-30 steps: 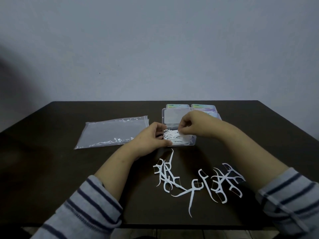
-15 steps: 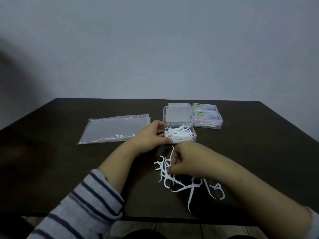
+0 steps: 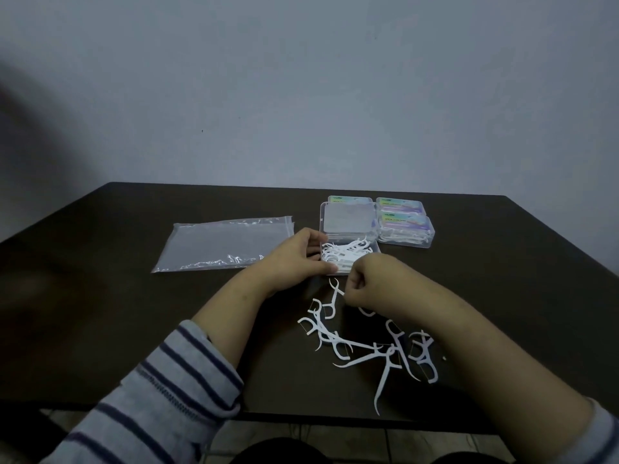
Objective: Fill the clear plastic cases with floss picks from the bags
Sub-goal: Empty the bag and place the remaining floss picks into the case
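The dark brown wooden table (image 3: 100,296) fills the lower half of the frame. On it, left of centre, lies the flat clear plastic zip bag (image 3: 224,244), apparently empty. Right of centre, toward the table's far edge, stand the closed clear plastic cases with coloured labels (image 3: 405,226), already filled with white picks. Just left of them sits the open clear plastic case (image 3: 348,242), its lid laid back toward the top of the frame and its tray partly filled with white picks.

The left hand (image 3: 298,259) rests against the open case's left side, fingers curled round its near corner, steadying it. The right hand (image 3: 371,283) hovers just below the case's near edge, fingers curled in; it seems to pinch the single white floss pick (image 3: 335,293) whose stem runs diagonally up and to the left from its fingertips, though the contact itself is hidden.

The loose pile of white plastic floss picks (image 3: 368,346) lies at lower centre, directly below the right hand.

So the tray lies just above the right hand's grip, and the right hand is the nearer hand to the pile. The move ahead is probably a short carry upward, with the pick's long axis turned to match the tray's length.
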